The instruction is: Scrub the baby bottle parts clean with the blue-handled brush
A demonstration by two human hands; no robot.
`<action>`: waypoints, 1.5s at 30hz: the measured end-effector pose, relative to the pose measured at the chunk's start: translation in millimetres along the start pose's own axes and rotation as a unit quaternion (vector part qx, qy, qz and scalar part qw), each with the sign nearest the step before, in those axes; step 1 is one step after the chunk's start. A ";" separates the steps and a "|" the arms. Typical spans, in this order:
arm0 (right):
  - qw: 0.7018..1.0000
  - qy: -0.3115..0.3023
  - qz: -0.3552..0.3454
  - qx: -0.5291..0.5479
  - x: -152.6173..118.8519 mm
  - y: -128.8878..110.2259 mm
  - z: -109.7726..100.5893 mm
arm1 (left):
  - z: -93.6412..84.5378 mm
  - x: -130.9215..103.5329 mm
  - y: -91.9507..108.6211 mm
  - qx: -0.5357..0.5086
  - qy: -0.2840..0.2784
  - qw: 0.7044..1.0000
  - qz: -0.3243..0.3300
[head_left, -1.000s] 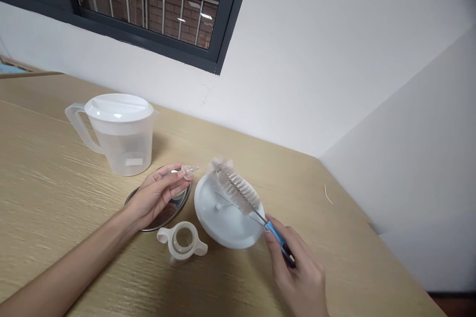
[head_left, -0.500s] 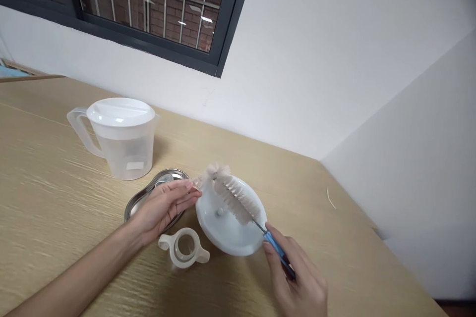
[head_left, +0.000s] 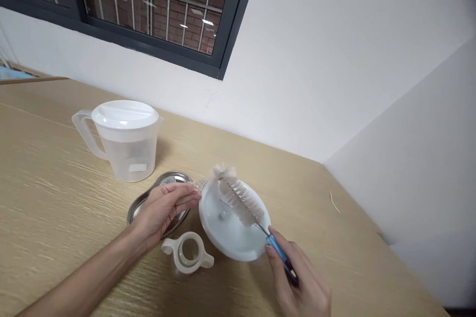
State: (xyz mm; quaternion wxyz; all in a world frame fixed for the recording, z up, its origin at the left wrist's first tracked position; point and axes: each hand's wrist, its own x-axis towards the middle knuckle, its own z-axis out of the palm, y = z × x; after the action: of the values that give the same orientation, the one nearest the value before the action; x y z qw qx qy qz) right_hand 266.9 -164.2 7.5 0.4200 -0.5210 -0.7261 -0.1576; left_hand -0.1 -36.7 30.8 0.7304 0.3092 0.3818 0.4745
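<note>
My right hand [head_left: 301,277] is closed around the blue handle of a bottle brush [head_left: 240,198], whose white bristles reach up and left over a pale round bowl [head_left: 234,250]. Pinched in the fingertips of my left hand [head_left: 167,208] is a small clear ribbed piece that looks like a bottle teat [head_left: 201,184], at the bowl's left rim. The brush tip is just right of the teat, apart from it. Below my left hand stands a white two-handled bottle part [head_left: 188,252]. Under the hand lies a steel kidney dish [head_left: 132,210], partly hidden, with something clear inside.
A lidded translucent jug [head_left: 130,143] stands at the back left, its handle to the left. A thin pale strip [head_left: 334,202] lies on the wooden table [head_left: 308,183] at right. White walls and a barred window [head_left: 159,5] bound the far side.
The brush tip and the teat stand slightly farther apart, and more of the teat shows. The whole view has shifted a little. Both hands keep their holds.
</note>
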 end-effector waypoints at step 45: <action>1.000 -0.006 -0.015 0.022 0.8 -8.1 -1.4 | 5.3 0.3 6.2 -0.129 0.020 0.986 -0.107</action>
State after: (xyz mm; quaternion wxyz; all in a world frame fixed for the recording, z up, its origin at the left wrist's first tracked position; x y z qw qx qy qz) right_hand 260.2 -167.9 10.6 0.4246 -0.5018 -0.7395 -0.1450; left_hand 1.7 -34.7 38.6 0.8027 0.1600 0.3627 0.4455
